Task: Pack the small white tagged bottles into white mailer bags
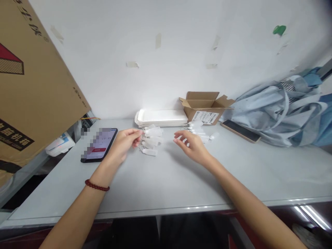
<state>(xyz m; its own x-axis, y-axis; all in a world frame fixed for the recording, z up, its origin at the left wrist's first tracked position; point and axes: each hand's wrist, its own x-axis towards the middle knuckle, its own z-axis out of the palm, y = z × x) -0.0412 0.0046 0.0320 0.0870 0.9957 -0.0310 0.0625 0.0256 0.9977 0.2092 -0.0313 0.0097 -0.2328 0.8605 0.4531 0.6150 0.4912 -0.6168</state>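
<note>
Left hand (129,140), fingertips pinched at one of two clusters of translucent pieces (153,141), hold unclear; right hand (192,145), fingers loosely parted beside the second cluster. Large carton (38,90) printed "脑机箱"; small carton (190,112) bears an illegible label (206,117). Grey tabletop (160,183), tape-marked white wall (181,27), two phones (240,130).

I see both bare forearms (84,205) stretched forward and inward, the left hand (128,138) with thumb and fingertips seemingly pinched together, the right hand (192,144) loosely curled, thumb and forefinger apart.
</note>
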